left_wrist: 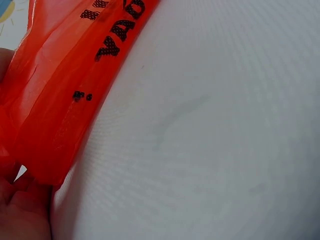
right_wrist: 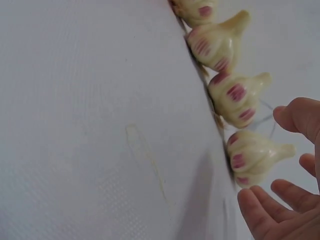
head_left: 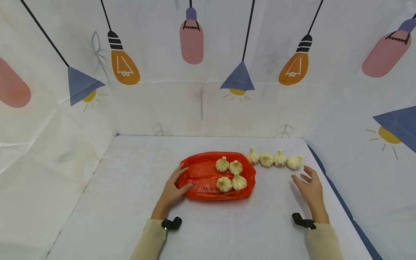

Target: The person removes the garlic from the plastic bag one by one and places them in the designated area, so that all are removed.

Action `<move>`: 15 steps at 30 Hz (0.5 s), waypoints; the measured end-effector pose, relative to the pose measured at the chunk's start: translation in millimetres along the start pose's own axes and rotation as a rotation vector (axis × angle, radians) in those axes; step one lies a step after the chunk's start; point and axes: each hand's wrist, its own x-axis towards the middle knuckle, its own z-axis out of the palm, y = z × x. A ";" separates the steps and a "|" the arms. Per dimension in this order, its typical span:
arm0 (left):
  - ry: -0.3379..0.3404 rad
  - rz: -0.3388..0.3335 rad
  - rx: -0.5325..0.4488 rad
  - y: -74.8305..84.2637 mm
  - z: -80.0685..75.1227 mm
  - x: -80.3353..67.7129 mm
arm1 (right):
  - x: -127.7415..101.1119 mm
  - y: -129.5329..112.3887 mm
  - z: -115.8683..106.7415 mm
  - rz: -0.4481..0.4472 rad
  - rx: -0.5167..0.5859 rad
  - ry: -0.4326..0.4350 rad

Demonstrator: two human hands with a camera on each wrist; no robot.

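Garlic bulbs lie in two groups on the white table [head_left: 130, 202]: four inside a red plastic bag [head_left: 201, 173] and four in a row just beyond the bag's right end. The right hand [head_left: 310, 187] hovers near the row with its fingers [right_wrist: 260, 212] spread apart and relaxed, holding nothing; the nearest bulb [head_left: 294, 162] is the one at the right end of the row, just beyond the fingertips and not touched. In the right wrist view this bulb [right_wrist: 255, 157] sits close to the fingers, with the next bulbs of the row lined up behind it, each showing pink streaks on its pale skin. The left hand [head_left: 173, 187] rests on the left edge of the bag, fingers straight and a little apart, pressing the plastic down onto the table; the thumb lies along the bag's near rim. The left wrist view shows the bag [left_wrist: 60, 90] up close, with black printed letters on it, and part of the hand [left_wrist: 20, 210] beneath its edge. The four bulbs in the bag [head_left: 230, 174] cluster in its right half, touching or nearly touching one another. Each wrist carries a small black clip above a pale sleeve. Behind the table stands a white backdrop printed with coloured lamps and light bulbs.
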 end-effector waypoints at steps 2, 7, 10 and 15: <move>-0.001 0.002 0.008 -0.2 -0.3 0.0 | -3.2 -4.0 1.5 -0.009 0.017 0.005; 0.001 0.009 0.006 -0.9 -0.6 0.5 | -4.4 -17.5 6.9 -0.084 0.076 0.032; 0.001 0.012 0.001 -1.4 -0.6 1.1 | -2.8 -27.4 9.1 -0.143 0.104 0.045; 0.005 0.009 0.016 -1.9 -0.6 0.6 | -4.7 -42.8 9.6 -0.214 0.102 0.014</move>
